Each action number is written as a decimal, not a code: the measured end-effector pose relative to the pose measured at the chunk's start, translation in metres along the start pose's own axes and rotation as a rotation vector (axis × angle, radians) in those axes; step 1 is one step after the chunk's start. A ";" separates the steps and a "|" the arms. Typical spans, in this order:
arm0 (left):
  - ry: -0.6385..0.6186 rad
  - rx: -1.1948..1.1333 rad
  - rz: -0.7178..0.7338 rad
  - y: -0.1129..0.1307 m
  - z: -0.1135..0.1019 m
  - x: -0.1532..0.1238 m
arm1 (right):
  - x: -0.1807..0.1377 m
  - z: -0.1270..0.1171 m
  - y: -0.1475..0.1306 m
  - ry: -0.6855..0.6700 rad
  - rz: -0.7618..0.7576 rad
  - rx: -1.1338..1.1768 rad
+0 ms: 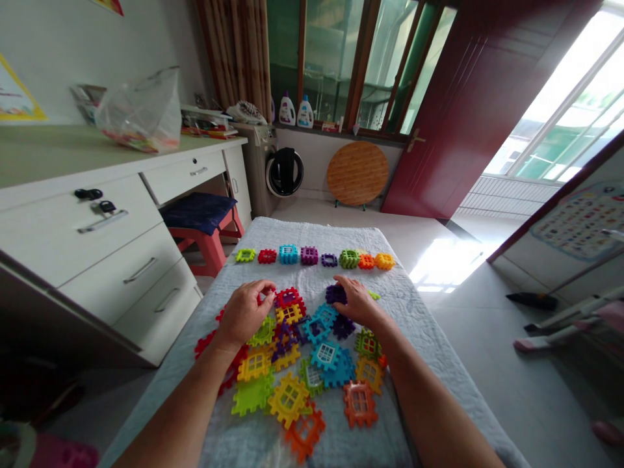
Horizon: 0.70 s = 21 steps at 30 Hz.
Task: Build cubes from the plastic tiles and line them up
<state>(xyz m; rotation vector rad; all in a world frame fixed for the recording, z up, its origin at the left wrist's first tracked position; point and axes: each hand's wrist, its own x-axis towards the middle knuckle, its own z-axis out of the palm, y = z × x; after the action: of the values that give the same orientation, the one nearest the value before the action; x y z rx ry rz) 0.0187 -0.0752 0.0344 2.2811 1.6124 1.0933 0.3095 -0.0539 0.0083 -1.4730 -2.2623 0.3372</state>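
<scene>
right grip (357, 301) kinda hides a purple piece (335, 294), worktop (400, 300) runs off the bottom, wall poster (582, 216) too tiny to read

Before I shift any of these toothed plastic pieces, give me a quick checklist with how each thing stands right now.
1. Row of plastic blocks lined up beyond the loose pieces: ok.
2. Loose pieces lying clear of one another: not ok, many overlap.
3. Right hand at the dark purple piece: ok.
4. Firm grip on that piece: cannot tell, the fingers partly hide it.
5. Left hand beside the red window piece: ok; whether it holds anything: cannot tell.
6. Cloth perfectly smooth under the pieces: not ok, it shows wrinkles.
</scene>
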 end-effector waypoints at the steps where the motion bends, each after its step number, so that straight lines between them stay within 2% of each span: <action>1: -0.001 -0.004 -0.002 0.000 0.000 0.000 | 0.000 0.000 0.000 -0.005 0.000 -0.001; 21: 0.009 -0.024 -0.008 0.003 0.000 0.000 | -0.003 -0.002 -0.002 -0.020 0.019 0.012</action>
<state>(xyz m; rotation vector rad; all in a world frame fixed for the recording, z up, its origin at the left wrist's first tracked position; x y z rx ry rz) 0.0208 -0.0760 0.0361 2.2555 1.6016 1.1164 0.3097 -0.0573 0.0107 -1.4920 -2.2593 0.3724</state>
